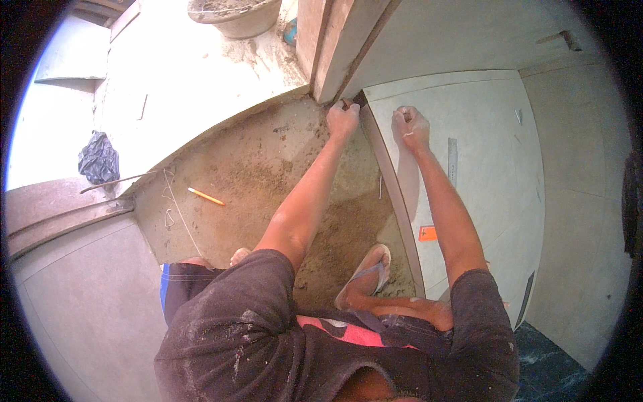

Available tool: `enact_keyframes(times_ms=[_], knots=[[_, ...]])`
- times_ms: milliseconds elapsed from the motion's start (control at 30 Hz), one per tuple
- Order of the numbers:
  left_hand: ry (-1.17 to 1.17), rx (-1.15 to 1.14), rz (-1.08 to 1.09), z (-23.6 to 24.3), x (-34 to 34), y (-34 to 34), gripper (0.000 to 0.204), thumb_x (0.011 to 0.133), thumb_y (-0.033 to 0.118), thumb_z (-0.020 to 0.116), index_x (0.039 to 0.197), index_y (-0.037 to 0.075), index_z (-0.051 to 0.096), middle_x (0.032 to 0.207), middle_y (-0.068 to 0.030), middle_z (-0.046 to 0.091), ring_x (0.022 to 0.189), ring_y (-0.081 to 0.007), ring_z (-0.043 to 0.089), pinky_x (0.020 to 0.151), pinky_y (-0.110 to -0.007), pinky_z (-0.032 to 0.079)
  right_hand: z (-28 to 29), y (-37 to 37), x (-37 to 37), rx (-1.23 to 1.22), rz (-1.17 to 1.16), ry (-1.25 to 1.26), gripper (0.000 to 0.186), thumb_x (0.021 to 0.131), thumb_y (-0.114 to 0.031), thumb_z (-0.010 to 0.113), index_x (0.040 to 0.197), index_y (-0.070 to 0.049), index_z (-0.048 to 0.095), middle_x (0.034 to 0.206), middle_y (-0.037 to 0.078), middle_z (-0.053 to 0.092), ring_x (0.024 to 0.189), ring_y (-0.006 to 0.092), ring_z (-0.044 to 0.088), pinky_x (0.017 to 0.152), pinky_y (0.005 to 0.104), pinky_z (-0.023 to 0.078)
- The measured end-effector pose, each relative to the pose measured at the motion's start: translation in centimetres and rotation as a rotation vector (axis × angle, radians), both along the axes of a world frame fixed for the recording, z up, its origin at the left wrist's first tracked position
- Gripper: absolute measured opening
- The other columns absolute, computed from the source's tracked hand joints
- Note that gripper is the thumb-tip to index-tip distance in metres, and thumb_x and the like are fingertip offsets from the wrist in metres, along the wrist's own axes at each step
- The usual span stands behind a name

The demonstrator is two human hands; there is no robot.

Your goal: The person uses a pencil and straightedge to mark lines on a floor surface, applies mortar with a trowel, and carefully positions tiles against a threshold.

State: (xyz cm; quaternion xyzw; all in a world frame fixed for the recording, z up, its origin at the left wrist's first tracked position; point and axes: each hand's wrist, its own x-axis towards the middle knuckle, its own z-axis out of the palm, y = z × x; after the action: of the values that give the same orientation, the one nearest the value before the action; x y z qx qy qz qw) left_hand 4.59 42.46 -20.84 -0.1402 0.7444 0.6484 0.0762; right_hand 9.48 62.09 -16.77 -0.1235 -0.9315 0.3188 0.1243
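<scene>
My left hand (pixel 343 118) is closed in a pinch at the foot of a wooden door frame (pixel 323 57), over the edge of the bare cement floor (pixel 281 167). Whatever its fingers hold is too small to make out. To its right my right hand (pixel 411 128) is closed too, fingers curled together above a large pale tile (pixel 492 147); I cannot tell if something is in them. A grey ruler-like strip (pixel 452 161) lies on the tile beside my right forearm. Closer to me, an orange rectangular piece (pixel 427 233) rests on the tile.
An orange pen-like stick (pixel 205 196) and a thin string (pixel 182 213) lie on the cement at left. Beyond are a crumpled black plastic bag (pixel 99 159) and a mortar-stained tub (pixel 239 18). Tiled wall (pixel 573 134) bounds the right. My sandalled foot (pixel 367 275) stands near the tile's edge.
</scene>
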Motion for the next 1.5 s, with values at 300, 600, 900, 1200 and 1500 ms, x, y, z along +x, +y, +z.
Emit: enact_keyframes(times_ms=[300,600,900,1200,1500], knots=[[-0.044,0.1,-0.042,-0.2,-0.4,0.5,0.049,0.077,0.029,0.075,0.108,-0.008,0.069,0.101,-0.0245,0.071,0.1,-0.0346,0.067,0.09,-0.041,0.049,0.7,-0.3,0.0,0.004,-0.008,-0.027,0.026,0.087,-0.033,0.066,0.094,-0.008,0.071,0.088,0.016,0.072,0.081,0.0317,0.071,0.075,0.041,0.054],[-0.08,0.181,-0.069,-1.9,-1.1,1.2,0.062,0.077,0.03,0.078,0.119,-0.013,0.063,0.112,-0.0258,0.068,0.105,-0.0326,0.066,0.093,-0.038,0.049,0.8,-0.3,-0.1,0.05,0.01,-0.042,0.03,0.089,-0.031,0.068,0.101,-0.004,0.071,0.09,0.014,0.074,0.082,0.0252,0.071,0.077,0.0349,0.054],[-0.059,0.238,-0.05,-1.8,-0.8,1.6,0.057,0.08,0.027,0.08,0.119,-0.012,0.063,0.11,-0.0213,0.067,0.099,-0.0278,0.064,0.086,-0.036,0.05,1.5,-0.5,0.3,0.028,-0.026,-0.047,0.026,0.086,-0.031,0.066,0.095,-0.007,0.071,0.087,0.014,0.073,0.08,0.0296,0.071,0.076,0.0395,0.054],[-0.096,0.35,-0.06,-1.6,-0.9,1.6,0.048,0.085,0.03,0.078,0.114,-0.007,0.067,0.1,-0.0118,0.068,0.087,-0.0203,0.065,0.073,-0.035,0.054,0.8,0.0,0.2,0.046,-0.025,0.009,0.023,0.085,-0.031,0.066,0.089,-0.009,0.07,0.083,0.015,0.071,0.076,0.0326,0.069,0.073,0.042,0.054],[-0.107,0.303,0.004,-3.4,-1.7,1.4,0.048,0.083,0.028,0.078,0.113,-0.008,0.067,0.101,-0.0127,0.067,0.091,-0.0224,0.063,0.078,-0.034,0.05,0.5,-0.4,-0.2,0.012,-0.011,0.002,0.026,0.085,-0.032,0.067,0.093,-0.007,0.071,0.085,0.016,0.071,0.078,0.0328,0.07,0.073,0.0414,0.054]])
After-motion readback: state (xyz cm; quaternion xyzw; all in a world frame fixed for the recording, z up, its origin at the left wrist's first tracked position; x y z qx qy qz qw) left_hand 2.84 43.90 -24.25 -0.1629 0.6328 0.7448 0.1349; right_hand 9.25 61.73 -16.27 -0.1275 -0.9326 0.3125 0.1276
